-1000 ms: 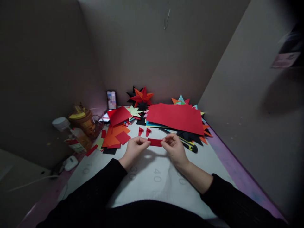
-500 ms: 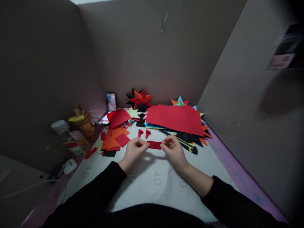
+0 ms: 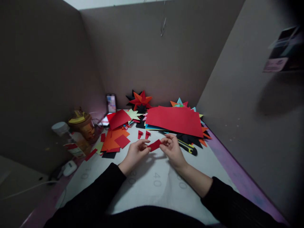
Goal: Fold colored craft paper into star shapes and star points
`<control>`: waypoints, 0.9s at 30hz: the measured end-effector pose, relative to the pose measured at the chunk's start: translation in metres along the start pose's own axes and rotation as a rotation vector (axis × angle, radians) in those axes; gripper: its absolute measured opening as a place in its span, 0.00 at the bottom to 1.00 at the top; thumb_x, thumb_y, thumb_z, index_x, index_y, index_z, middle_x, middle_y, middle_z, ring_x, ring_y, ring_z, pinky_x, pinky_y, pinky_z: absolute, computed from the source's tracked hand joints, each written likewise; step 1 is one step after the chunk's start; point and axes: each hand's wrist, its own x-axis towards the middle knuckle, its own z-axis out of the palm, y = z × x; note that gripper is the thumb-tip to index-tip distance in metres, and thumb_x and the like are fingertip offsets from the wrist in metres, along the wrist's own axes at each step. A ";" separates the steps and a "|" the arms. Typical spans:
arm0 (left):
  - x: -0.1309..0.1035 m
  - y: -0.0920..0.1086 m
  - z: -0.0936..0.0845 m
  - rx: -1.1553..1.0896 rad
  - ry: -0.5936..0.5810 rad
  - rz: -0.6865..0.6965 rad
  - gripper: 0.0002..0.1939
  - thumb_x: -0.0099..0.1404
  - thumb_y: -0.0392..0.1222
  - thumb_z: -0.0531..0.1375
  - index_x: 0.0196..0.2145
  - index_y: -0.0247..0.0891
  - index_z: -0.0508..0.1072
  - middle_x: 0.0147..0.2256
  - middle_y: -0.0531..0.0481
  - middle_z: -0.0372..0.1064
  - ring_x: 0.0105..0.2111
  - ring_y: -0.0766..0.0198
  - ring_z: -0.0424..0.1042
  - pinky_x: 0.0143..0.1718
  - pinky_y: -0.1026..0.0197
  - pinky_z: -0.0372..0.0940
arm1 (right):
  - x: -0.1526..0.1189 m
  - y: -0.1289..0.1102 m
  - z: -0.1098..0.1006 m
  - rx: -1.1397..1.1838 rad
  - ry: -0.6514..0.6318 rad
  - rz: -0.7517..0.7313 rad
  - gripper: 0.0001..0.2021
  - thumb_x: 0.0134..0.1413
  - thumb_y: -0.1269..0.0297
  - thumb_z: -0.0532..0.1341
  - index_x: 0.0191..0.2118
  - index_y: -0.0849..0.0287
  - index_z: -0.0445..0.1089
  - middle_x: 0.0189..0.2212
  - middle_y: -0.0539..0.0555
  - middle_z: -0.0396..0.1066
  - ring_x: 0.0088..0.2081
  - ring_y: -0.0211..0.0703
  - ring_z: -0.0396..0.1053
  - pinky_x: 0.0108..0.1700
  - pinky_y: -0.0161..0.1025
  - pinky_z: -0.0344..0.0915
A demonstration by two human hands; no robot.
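A small red paper strip [image 3: 155, 145] is held between my two hands above the white mat, tilted with its right end higher. My left hand [image 3: 136, 154] pinches its left end between thumb and finger. At the other end, my right hand [image 3: 174, 152] grips it with thumb and fingertips. Just beyond the strip lie two small folded red pieces [image 3: 140, 134], side by side. A yellow and black cutter [image 3: 188, 148] lies to the right of my right hand, partly covered by it.
Large red sheets [image 3: 175, 120] lie at the back, with folded paper stars [image 3: 141, 100] behind. Orange and red squares [image 3: 114, 138] are at the left, near a white-capped bottle [image 3: 60, 127], a brown jar [image 3: 82, 125] and a phone [image 3: 111, 103].
The red strip has turned from nearly level to slanted, its right end raised. Both hands still grip it and have shifted slightly. The camera view has moved a little.
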 end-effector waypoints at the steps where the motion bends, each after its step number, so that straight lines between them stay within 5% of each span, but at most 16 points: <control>1: 0.000 0.000 0.001 -0.021 0.029 0.000 0.17 0.54 0.41 0.63 0.41 0.33 0.71 0.26 0.49 0.71 0.26 0.66 0.69 0.29 0.63 0.62 | -0.001 0.001 0.002 0.005 -0.024 0.024 0.23 0.42 0.63 0.66 0.45 0.53 0.57 0.32 0.49 0.68 0.33 0.39 0.67 0.37 0.38 0.63; 6: -0.004 -0.005 0.008 -0.108 0.078 0.021 0.15 0.56 0.42 0.62 0.41 0.34 0.68 0.27 0.50 0.71 0.27 0.66 0.70 0.30 0.63 0.63 | -0.005 0.007 0.012 -0.060 -0.189 0.191 0.14 0.42 0.59 0.67 0.35 0.59 0.68 0.30 0.52 0.71 0.31 0.42 0.68 0.36 0.39 0.63; 10: -0.005 -0.008 0.012 -0.104 0.074 0.036 0.15 0.56 0.42 0.62 0.40 0.35 0.66 0.26 0.52 0.69 0.27 0.66 0.70 0.31 0.64 0.64 | -0.008 0.009 0.016 -0.010 -0.137 0.241 0.13 0.41 0.58 0.67 0.32 0.60 0.70 0.26 0.51 0.71 0.27 0.40 0.66 0.31 0.37 0.61; 16: -0.003 -0.009 0.014 -0.117 0.101 0.019 0.16 0.55 0.43 0.63 0.40 0.37 0.64 0.25 0.55 0.67 0.25 0.69 0.68 0.29 0.65 0.62 | -0.001 0.006 0.008 0.069 0.003 0.231 0.13 0.41 0.57 0.66 0.22 0.58 0.63 0.14 0.42 0.56 0.17 0.31 0.51 0.20 0.32 0.47; 23: -0.003 -0.008 0.011 -0.120 0.099 -0.023 0.15 0.56 0.41 0.62 0.40 0.37 0.63 0.23 0.57 0.66 0.24 0.69 0.67 0.29 0.65 0.61 | 0.012 -0.002 -0.004 0.169 0.116 0.210 0.12 0.38 0.59 0.67 0.23 0.58 0.65 0.16 0.43 0.58 0.17 0.30 0.52 0.20 0.31 0.47; 27: -0.003 -0.011 0.010 -0.115 0.078 -0.028 0.15 0.56 0.41 0.62 0.40 0.36 0.64 0.25 0.55 0.66 0.25 0.69 0.67 0.30 0.65 0.61 | 0.011 -0.003 -0.006 0.109 -0.004 0.253 0.11 0.40 0.57 0.67 0.27 0.58 0.68 0.18 0.44 0.61 0.18 0.31 0.53 0.21 0.31 0.47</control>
